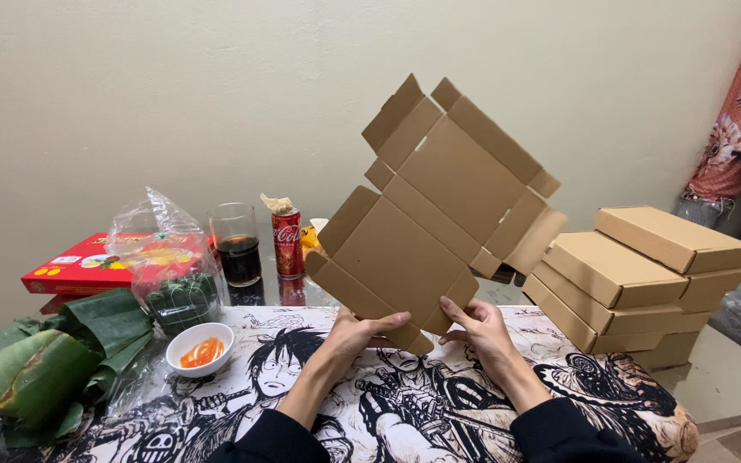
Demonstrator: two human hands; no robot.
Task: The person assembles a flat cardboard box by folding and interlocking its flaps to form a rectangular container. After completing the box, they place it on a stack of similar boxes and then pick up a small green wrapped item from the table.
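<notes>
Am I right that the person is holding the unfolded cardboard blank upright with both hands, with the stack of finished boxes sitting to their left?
Not quite. The head view shows both the left hand and right hand holding the flat cardboard blank upright, but the stack of finished boxes sits to their right, not left.

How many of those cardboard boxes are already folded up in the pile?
5 show clearly, all stacked at the right of the table: top one, second, third, fourth, and a bottom one. Others may be hidden behind.
</notes>
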